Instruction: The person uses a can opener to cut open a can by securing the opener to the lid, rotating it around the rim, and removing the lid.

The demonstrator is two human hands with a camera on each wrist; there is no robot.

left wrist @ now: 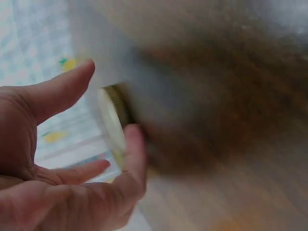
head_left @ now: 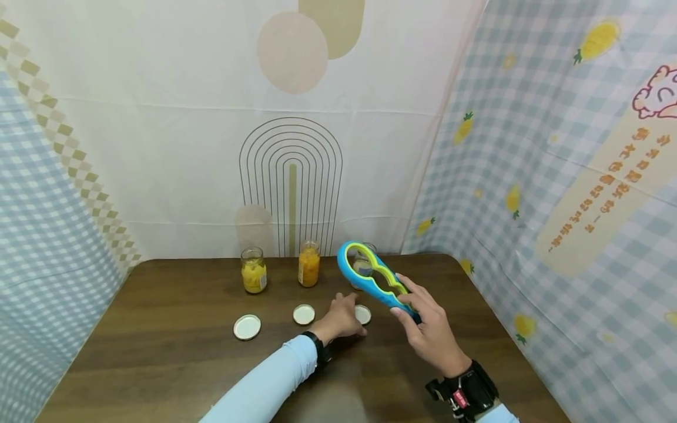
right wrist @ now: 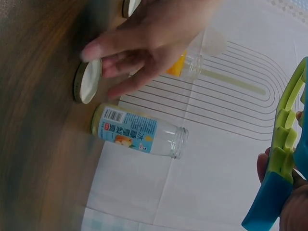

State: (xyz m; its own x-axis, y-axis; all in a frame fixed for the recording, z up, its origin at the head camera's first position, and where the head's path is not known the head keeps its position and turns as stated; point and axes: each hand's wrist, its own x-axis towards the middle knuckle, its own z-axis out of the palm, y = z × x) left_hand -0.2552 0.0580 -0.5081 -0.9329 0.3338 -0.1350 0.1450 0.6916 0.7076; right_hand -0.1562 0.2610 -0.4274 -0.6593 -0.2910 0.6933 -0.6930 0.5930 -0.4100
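Note:
My left hand (head_left: 341,318) reaches over the table beside a white-faced jar lid (head_left: 363,315). Its thumb and fingers are spread and relaxed around the lid, with a fingertip at the rim in the left wrist view; the lid (left wrist: 109,115) stays lying on the table. In my right hand (head_left: 432,335) I grip a blue and green jar opener (head_left: 366,286) by its handle end, raised above the table. Behind the opener stands a glass jar with a blue label (right wrist: 130,129), its mouth uncovered and partly hidden in the head view.
Two open jars with yellow-orange contents, a left jar (head_left: 254,277) and a middle jar (head_left: 309,270), stand near the back edge. A left lid (head_left: 247,327) and a middle lid (head_left: 304,314) lie in front of them. Cloth curtains (head_left: 174,176) surround the brown table (head_left: 158,352).

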